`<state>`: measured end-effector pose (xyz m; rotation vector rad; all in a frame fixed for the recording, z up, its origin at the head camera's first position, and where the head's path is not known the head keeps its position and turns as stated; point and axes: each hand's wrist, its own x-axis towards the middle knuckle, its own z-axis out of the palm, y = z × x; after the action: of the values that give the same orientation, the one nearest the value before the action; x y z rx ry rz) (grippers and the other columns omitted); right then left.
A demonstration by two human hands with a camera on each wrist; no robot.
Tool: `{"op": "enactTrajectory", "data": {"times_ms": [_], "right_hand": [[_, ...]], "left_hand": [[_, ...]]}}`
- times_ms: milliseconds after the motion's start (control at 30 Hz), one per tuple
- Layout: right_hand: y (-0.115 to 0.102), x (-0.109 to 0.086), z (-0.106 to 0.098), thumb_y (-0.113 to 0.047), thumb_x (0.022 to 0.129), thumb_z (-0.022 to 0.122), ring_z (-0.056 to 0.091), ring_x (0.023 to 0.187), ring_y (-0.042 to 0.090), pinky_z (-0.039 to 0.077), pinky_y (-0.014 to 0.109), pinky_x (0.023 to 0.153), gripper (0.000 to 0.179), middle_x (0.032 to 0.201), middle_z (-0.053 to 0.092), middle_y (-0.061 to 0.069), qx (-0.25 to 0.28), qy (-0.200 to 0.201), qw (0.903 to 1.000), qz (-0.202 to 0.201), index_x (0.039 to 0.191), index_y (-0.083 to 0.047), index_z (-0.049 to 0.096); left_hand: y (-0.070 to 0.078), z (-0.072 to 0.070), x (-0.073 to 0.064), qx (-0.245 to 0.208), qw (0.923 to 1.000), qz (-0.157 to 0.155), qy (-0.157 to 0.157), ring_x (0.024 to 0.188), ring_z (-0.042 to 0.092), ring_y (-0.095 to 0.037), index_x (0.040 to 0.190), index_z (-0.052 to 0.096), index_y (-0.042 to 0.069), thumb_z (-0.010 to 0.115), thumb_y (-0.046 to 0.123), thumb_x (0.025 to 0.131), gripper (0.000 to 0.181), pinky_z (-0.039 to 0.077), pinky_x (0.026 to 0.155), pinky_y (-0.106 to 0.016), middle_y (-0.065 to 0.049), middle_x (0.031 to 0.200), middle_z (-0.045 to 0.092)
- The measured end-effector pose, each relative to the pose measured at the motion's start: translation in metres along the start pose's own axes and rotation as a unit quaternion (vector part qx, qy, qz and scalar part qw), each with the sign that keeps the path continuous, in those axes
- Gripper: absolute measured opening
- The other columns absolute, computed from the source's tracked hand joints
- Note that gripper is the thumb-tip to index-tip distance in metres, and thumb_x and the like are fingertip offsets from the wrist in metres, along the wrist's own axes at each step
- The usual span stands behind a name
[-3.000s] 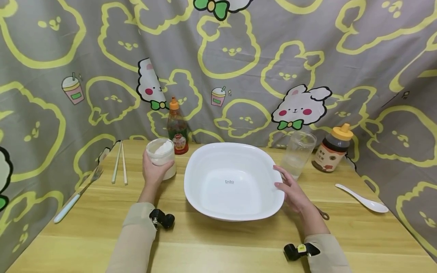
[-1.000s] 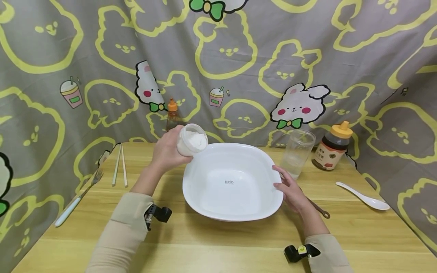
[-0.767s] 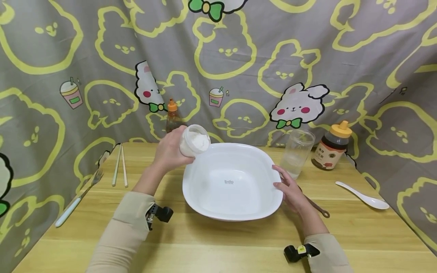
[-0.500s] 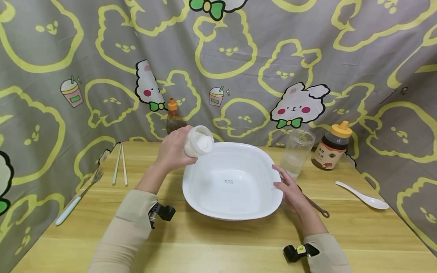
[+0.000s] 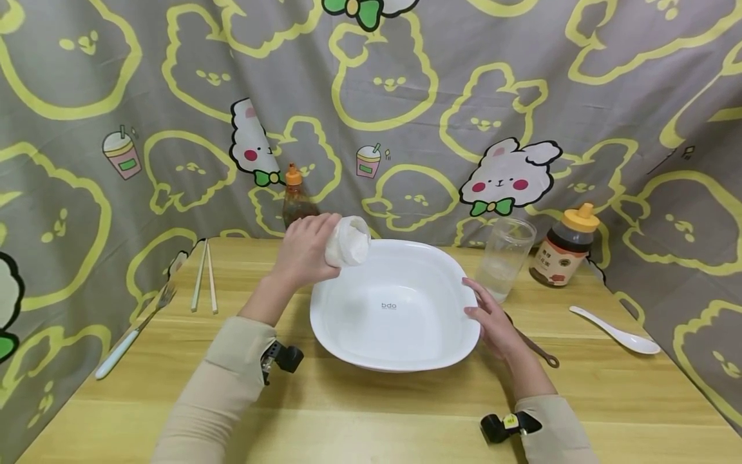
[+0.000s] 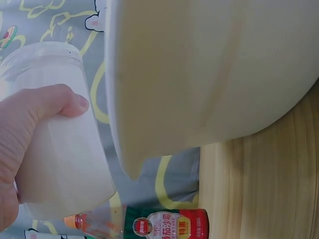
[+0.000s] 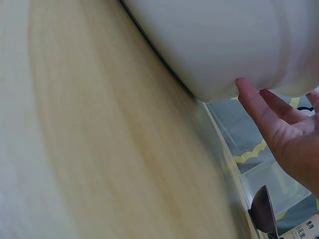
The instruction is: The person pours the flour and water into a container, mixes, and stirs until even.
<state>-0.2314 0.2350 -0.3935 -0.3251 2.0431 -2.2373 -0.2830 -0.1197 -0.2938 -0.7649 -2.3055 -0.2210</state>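
Note:
My left hand [image 5: 307, 251] grips a clear jar of white powder [image 5: 350, 243] and holds it tilted, mouth to the right, over the left back rim of a large white basin [image 5: 400, 348]. In the left wrist view the thumb lies across the side of the jar [image 6: 65, 154], beside the outer wall of the basin [image 6: 199, 74]. The powder sits up near the jar's mouth, and the basin's floor shows only the printed letters "bdo". My right hand [image 5: 493, 322] holds the basin's right rim, its fingertips at the edge; in the right wrist view one digit touches the outer wall.
An orange-capped sauce bottle [image 5: 297, 203] stands behind the left hand. At right are a glass of water [image 5: 504, 264], a honey bottle [image 5: 562, 251], a white spoon [image 5: 620, 334] and a ladle [image 5: 539, 351] partly under the forearm. Chopsticks [image 5: 205, 277] and a fork [image 5: 136, 332] lie at left.
My left hand has lifted the jar off the table, brought it right to the basin's rim and tipped it further and further. The right hand stays on the rim.

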Motion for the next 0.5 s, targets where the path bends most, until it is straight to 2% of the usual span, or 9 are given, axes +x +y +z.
{"op": "enactTrajectory", "data": {"times_ms": [500], "right_hand": [[0.0009,0.0001,-0.0013,-0.001,0.084,0.044,0.055,0.088,0.020,0.050,0.037,0.063,0.057,0.126,0.028,0.027,-0.003,-0.001,1.0000,0.001,0.135,-0.012,0.022]], "left_hand": [[0.0098,0.0057,0.0078,0.072,0.9961,0.052,0.000,0.101,0.044,-0.032,0.118,0.043,0.011,0.073,0.032,0.050,0.077,0.031,0.087,-0.052,-0.011,0.113,0.049]]}}
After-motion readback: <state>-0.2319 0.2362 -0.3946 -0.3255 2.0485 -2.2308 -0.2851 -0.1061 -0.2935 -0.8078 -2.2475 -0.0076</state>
